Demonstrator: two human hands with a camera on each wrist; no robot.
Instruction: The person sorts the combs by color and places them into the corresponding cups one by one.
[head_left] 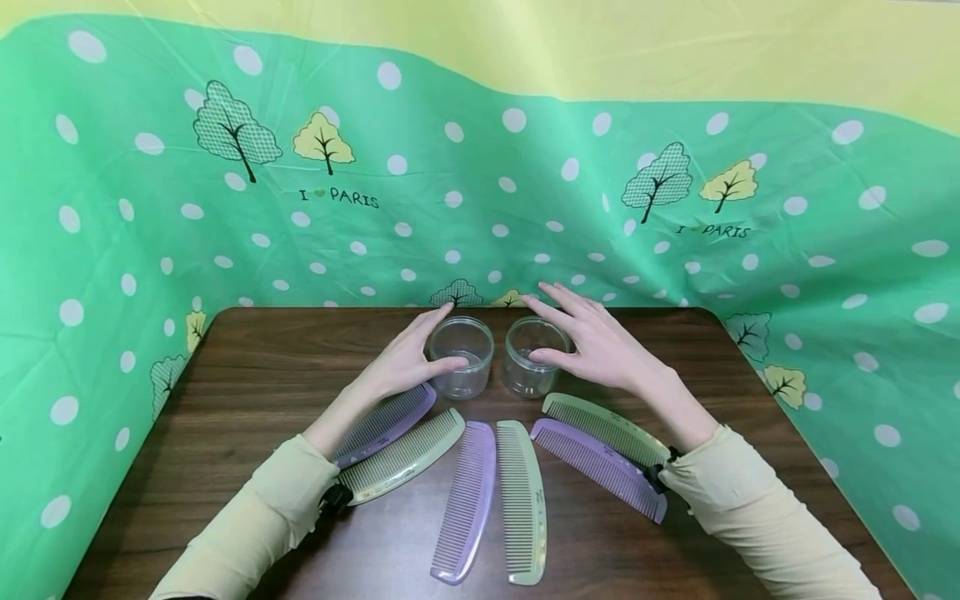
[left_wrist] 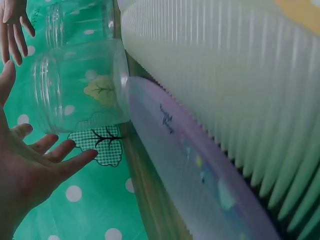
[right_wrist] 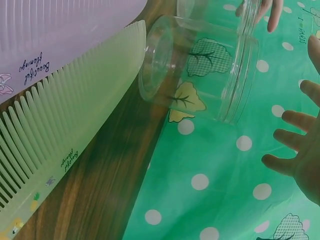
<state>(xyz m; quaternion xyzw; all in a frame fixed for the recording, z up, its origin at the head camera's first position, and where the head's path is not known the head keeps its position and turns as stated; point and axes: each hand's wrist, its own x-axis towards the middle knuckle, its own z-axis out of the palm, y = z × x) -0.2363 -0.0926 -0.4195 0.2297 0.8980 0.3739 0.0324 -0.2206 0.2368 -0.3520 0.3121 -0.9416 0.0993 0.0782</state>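
Two clear round jars, a left jar [head_left: 462, 375] and a right jar [head_left: 528, 377], stand upright side by side at the back of the table. My left hand [head_left: 408, 354] is spread beside the left jar, its thumb across the near side of the rim in the head view. Around the right jar's outer side my right hand [head_left: 600, 342] hovers with fingers extended, the thumb overlapping the rim. In the left wrist view the left fingers [left_wrist: 75, 162] are apart and hold nothing. The right fingers [right_wrist: 287, 137] likewise hold nothing in the right wrist view.
Purple and green combs fan out nearer me: a purple comb [head_left: 468, 500] and a green comb [head_left: 522, 500] in the middle, a purple [head_left: 390, 421] and a green comb [head_left: 405, 458] left, a green [head_left: 600, 425] and a purple comb [head_left: 600, 467] right. A dotted green cloth [head_left: 480, 183] hangs behind.
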